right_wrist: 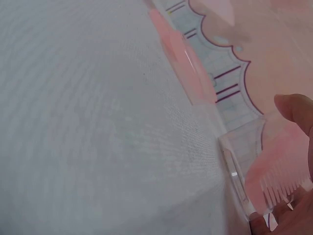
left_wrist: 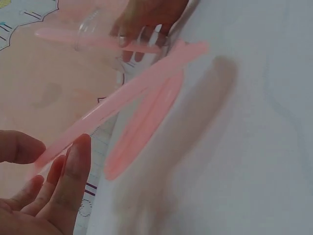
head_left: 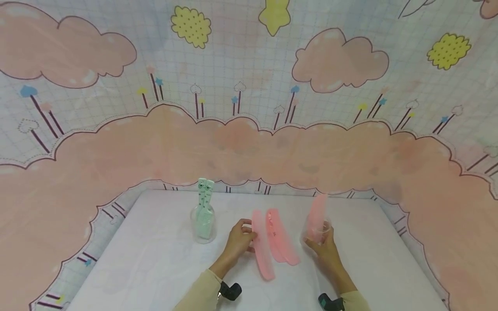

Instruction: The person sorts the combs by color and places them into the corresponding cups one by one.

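My left hand point(head_left: 238, 239) pinches a pink comb point(head_left: 263, 255) near its upper part, fingers on one side and thumb on the other. In the left wrist view that comb point(left_wrist: 117, 99) slants up from the fingertips, raised over the table. Two more pink combs point(head_left: 281, 237) lie overlapping on the table just right of it. My right hand point(head_left: 327, 250) grips a clear plastic cup point(head_left: 305, 235) around its side. Inside stands a pink comb point(head_left: 319, 207), its end sticking out above the rim; its teeth point(right_wrist: 279, 188) show through the wall in the right wrist view.
On the left of the white table point(head_left: 148, 268) stands another clear cup point(head_left: 193, 224) with green patterned combs point(head_left: 204, 209) upright in it. Behind the table hangs a printed cloth point(head_left: 241, 151) with clouds and stars.
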`<move>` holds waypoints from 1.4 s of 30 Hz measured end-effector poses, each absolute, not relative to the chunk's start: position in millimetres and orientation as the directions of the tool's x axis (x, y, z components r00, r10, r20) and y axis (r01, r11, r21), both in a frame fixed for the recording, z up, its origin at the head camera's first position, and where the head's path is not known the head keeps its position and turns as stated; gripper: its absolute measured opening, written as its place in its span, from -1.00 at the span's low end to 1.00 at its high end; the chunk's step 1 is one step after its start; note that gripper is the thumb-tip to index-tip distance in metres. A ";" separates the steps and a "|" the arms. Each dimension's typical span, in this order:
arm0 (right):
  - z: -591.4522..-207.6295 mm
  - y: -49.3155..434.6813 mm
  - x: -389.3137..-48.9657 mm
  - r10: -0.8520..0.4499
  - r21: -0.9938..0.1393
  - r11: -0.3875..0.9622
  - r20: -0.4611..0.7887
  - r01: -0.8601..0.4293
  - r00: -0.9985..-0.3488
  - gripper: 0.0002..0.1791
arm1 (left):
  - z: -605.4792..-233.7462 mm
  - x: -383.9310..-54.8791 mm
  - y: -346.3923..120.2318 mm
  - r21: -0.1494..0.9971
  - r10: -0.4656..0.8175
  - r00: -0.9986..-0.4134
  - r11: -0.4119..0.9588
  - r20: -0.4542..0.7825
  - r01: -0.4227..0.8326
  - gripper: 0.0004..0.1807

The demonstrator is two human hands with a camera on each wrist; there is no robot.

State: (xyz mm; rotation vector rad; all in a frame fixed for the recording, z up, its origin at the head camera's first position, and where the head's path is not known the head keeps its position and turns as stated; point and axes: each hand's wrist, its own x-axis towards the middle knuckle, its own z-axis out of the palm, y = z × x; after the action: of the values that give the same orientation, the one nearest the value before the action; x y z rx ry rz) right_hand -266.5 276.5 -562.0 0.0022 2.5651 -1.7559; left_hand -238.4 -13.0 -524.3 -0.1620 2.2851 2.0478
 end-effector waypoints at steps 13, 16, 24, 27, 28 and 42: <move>-563.7 274.6 -270.9 -0.019 -0.938 0.346 0.018 -0.024 -1.000 0.04 | -496.9 -243.2 -19.5 0.997 -0.050 -0.999 0.067 -0.022 -0.025 -0.56; -561.6 274.2 -273.6 -0.021 -0.935 0.352 0.022 -0.028 -1.000 0.04 | -488.7 -244.8 -18.8 0.998 -0.051 -0.999 0.067 0.010 0.006 -0.56; -559.2 272.5 -274.3 -0.023 -0.941 0.337 0.018 -0.025 -1.000 0.05 | -459.1 -244.7 -11.9 0.988 -0.035 -0.996 0.131 0.084 0.079 -0.61; -560.3 274.0 -271.0 -0.020 -0.940 0.341 0.009 -0.015 -1.000 0.04 | -462.0 -247.9 -8.9 0.988 -0.018 -0.994 0.115 0.107 0.104 -0.60; -561.7 274.6 -269.4 -0.019 -0.939 0.343 0.010 -0.016 -1.000 0.03 | -460.5 -247.1 -7.5 0.988 -0.012 -0.994 0.111 0.110 0.108 -0.60; -562.7 272.8 -269.5 -0.016 -0.945 0.326 0.011 -0.016 -1.000 0.04 | -430.7 -250.9 10.2 0.978 0.046 -0.981 0.074 0.190 0.193 -0.59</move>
State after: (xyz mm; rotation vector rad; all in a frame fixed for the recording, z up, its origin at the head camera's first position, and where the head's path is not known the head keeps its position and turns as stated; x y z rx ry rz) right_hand -269.5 272.8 -562.7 -0.0303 2.5587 -1.8230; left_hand -250.9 10.2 -430.7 0.2658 2.3786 2.1997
